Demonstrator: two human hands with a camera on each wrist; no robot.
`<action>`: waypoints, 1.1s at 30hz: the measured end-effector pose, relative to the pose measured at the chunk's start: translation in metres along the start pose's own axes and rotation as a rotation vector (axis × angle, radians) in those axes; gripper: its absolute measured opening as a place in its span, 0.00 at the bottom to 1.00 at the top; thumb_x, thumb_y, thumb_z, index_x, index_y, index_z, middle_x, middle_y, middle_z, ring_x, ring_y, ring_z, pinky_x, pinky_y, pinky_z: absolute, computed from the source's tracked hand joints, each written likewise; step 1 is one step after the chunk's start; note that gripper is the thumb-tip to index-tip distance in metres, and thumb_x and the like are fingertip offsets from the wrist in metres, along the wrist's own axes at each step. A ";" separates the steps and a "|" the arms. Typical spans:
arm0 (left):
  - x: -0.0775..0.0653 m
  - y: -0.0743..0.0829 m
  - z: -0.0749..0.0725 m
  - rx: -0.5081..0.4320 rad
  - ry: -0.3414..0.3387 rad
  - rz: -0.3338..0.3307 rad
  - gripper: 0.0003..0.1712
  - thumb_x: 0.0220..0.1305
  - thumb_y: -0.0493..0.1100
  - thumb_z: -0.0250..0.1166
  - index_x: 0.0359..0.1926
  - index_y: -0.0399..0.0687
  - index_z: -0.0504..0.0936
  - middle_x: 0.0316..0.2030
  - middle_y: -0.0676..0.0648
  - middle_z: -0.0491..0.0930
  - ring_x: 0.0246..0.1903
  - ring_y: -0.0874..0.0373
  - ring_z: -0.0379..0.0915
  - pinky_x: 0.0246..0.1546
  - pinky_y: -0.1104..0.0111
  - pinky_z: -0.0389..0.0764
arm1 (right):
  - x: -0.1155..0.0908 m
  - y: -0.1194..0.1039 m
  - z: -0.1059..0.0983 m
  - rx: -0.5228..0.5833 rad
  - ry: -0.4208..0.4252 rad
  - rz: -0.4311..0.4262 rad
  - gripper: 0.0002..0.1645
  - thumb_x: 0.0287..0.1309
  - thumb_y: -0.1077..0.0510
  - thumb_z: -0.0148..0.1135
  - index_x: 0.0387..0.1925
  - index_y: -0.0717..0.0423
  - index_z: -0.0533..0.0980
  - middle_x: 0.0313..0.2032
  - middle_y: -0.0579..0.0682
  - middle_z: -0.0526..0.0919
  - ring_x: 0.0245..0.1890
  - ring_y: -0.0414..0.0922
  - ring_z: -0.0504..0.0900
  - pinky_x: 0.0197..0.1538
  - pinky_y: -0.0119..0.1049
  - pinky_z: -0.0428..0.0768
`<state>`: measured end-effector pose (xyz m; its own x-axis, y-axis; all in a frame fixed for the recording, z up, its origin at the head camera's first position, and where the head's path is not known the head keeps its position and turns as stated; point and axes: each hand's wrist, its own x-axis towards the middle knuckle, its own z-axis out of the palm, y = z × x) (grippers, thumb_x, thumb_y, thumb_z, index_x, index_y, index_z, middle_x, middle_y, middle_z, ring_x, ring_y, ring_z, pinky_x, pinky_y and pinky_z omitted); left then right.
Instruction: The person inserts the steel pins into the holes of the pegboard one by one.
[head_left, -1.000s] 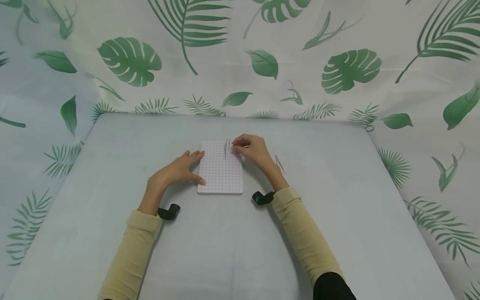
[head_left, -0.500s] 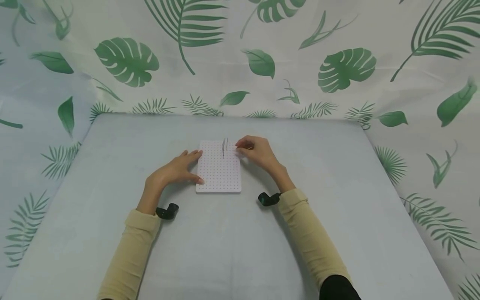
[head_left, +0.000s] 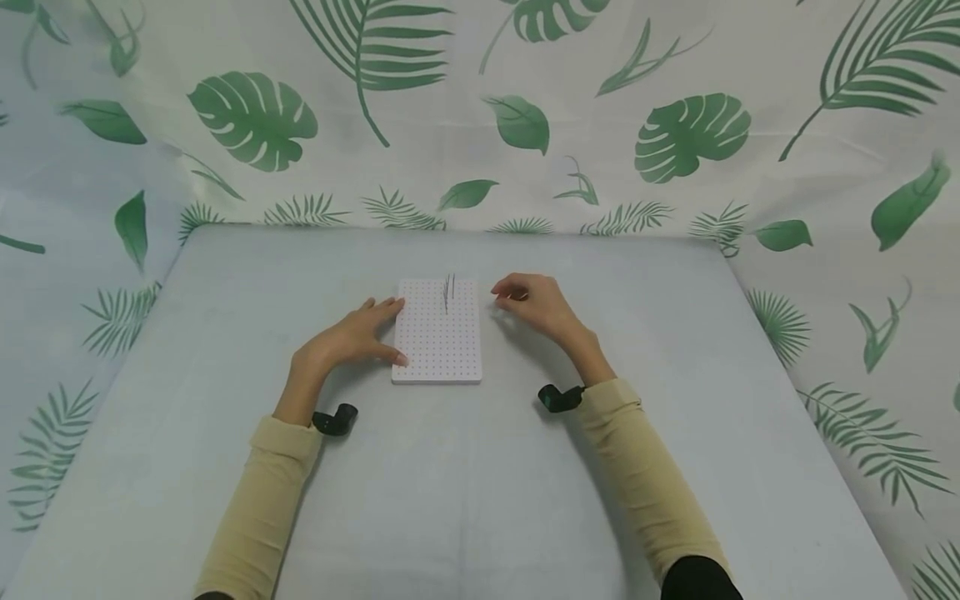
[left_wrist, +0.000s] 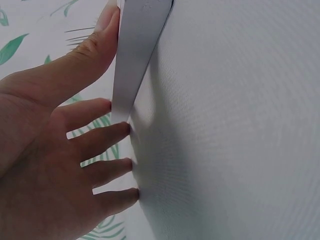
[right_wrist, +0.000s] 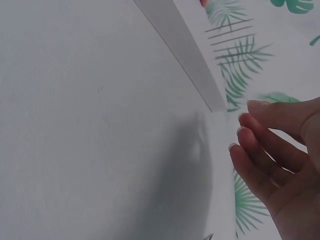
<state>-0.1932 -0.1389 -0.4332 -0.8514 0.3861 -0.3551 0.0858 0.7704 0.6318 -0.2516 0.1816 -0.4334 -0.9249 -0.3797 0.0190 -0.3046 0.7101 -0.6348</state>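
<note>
A white board (head_left: 437, 342) with a grid of small holes lies on the table. Several thin dark needle-like pins (head_left: 448, 292) stand up from its far part, also showing in the right wrist view as parallel pins (right_wrist: 231, 42). My left hand (head_left: 351, 337) is spread along the board's left side, its thumb touching the near-left edge and one fingertip the edge farther up. To the board's right, my right hand (head_left: 543, 307) hovers apart from it, fingers loosely bent. Nothing shows between its thumb (right_wrist: 280, 115) and fingers.
A dark pointed tip (right_wrist: 209, 237) shows at the bottom of the right wrist view, on the white tabletop (head_left: 465, 492). Black wrist cameras sit on the left wrist (head_left: 336, 420) and right wrist (head_left: 560, 398). A leaf-printed cloth (head_left: 450, 133) rises behind the table.
My right hand has moved right from the board's upper right edge, away from the pins. It now covers the loose dark pieces seen on the table earlier. My left hand has stayed put.
</note>
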 end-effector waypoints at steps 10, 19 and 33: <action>0.002 0.001 0.000 0.005 -0.005 0.002 0.60 0.60 0.51 0.76 0.82 0.44 0.49 0.82 0.39 0.44 0.81 0.37 0.29 0.79 0.38 0.40 | -0.012 0.016 -0.015 -0.019 -0.027 0.044 0.13 0.67 0.58 0.66 0.50 0.57 0.85 0.45 0.55 0.89 0.47 0.53 0.88 0.49 0.47 0.85; 0.001 0.002 -0.001 0.009 -0.003 -0.013 0.60 0.60 0.51 0.76 0.82 0.44 0.49 0.82 0.38 0.44 0.81 0.37 0.29 0.78 0.38 0.41 | -0.025 0.031 -0.025 -0.039 -0.046 0.063 0.14 0.68 0.57 0.65 0.52 0.58 0.84 0.46 0.57 0.88 0.47 0.54 0.87 0.48 0.48 0.84; 0.002 0.001 0.000 0.009 -0.001 -0.012 0.60 0.60 0.51 0.76 0.82 0.44 0.49 0.82 0.38 0.45 0.81 0.36 0.29 0.78 0.38 0.41 | -0.041 0.049 -0.038 -0.063 -0.063 0.121 0.16 0.66 0.58 0.67 0.54 0.59 0.83 0.47 0.58 0.87 0.47 0.55 0.85 0.49 0.49 0.84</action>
<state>-0.1947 -0.1376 -0.4331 -0.8517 0.3775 -0.3635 0.0805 0.7796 0.6211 -0.2379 0.2547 -0.4361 -0.9404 -0.3236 -0.1045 -0.2069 0.7883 -0.5794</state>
